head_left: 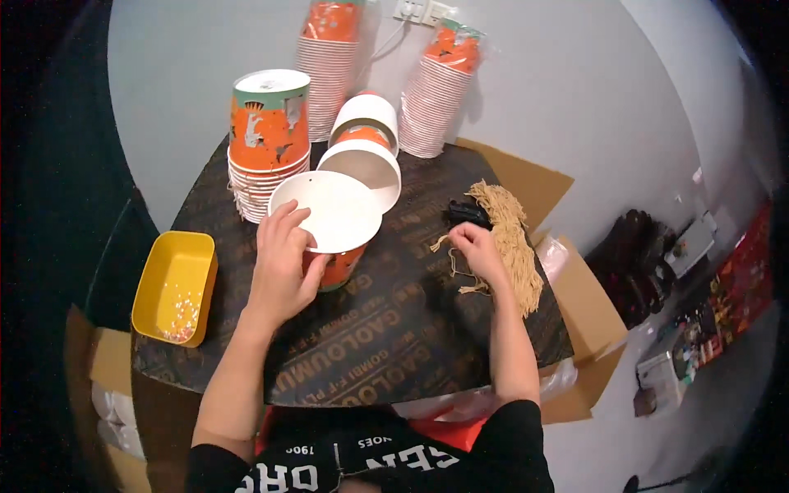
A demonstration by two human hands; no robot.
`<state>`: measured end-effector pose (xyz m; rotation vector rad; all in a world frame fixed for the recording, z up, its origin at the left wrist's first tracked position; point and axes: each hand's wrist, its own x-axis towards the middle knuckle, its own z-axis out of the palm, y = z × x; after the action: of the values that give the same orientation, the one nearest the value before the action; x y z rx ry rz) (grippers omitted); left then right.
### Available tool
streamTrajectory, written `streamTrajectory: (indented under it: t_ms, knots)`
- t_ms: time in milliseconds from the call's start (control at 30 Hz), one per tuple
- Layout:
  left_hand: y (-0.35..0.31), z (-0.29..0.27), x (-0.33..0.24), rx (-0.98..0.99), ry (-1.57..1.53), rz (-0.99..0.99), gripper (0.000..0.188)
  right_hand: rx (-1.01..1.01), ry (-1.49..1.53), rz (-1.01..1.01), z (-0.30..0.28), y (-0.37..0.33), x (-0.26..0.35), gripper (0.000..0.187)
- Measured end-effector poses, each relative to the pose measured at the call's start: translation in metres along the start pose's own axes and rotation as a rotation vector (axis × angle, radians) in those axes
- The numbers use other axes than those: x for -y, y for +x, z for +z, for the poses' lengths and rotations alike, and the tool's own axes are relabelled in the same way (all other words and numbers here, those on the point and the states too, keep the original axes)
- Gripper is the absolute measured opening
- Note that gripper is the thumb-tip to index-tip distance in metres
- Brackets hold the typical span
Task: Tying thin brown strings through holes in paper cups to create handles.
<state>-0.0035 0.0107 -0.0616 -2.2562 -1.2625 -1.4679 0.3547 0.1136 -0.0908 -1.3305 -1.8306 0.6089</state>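
My left hand (283, 267) grips the rim of a paper bucket (333, 209), fingers over its edge and thumb against the outside. The bucket is orange outside and white inside, its mouth tilted up toward me, with a small dark hole near the rim. At the right, the closed fingers of my right hand (479, 251) pinch a thin tan cord (440, 244). Just beside that hand lies a thick bundle of tan cords (511, 238) and a small black object (467, 215). A loose cord end trails on the table below my fingers.
Upside-down stacked buckets (269, 135) with cords along their rims stand at the left. More buckets (366, 168) lie sideways behind mine. Two wrapped stacks (440, 99) lean at the wall. A yellow bin (148, 283) holds small pale pieces. Cardboard flaps (526, 185) border the dark table (329, 329).
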Motion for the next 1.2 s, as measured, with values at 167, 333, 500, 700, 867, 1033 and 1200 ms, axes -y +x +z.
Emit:
streamTrajectory:
  t_ms: [167, 333, 500, 700, 867, 1033, 1200]
  knots:
    - [-0.002, -0.001, 0.0, -0.015, -0.006, -0.034, 0.029, 0.032, -0.33, -0.207, -0.005, -0.031, -0.013, 0.009]
    - [0.0, -0.001, 0.0, -0.085, -0.023, -0.045, 0.035, 0.086, -0.408, -0.265, -0.015, -0.045, -0.022, 0.011]
    - [-0.005, -0.001, 0.004, -0.104, -0.015, -0.109, 0.035, 0.101, -0.479, -0.369, -0.008, -0.046, -0.012, 0.015]
    - [-0.005, -0.001, 0.005, -0.112, -0.017, -0.113, 0.031, 0.193, -0.51, -0.324, 0.0, -0.039, -0.012, 0.011]
    - [-0.002, -0.001, 0.003, -0.134, -0.013, -0.106, 0.029, 0.169, -0.574, -0.462, 0.01, -0.033, -0.014, 0.009]
    - [-0.003, 0.002, 0.003, -0.141, -0.031, -0.077, 0.027, 0.131, -0.482, -0.676, 0.054, -0.035, 0.04, 0.012]
    - [-0.005, -0.002, 0.002, -0.1, -0.041, -0.078, 0.023, 0.306, -0.133, -0.874, 0.112, -0.054, 0.122, 0.022]
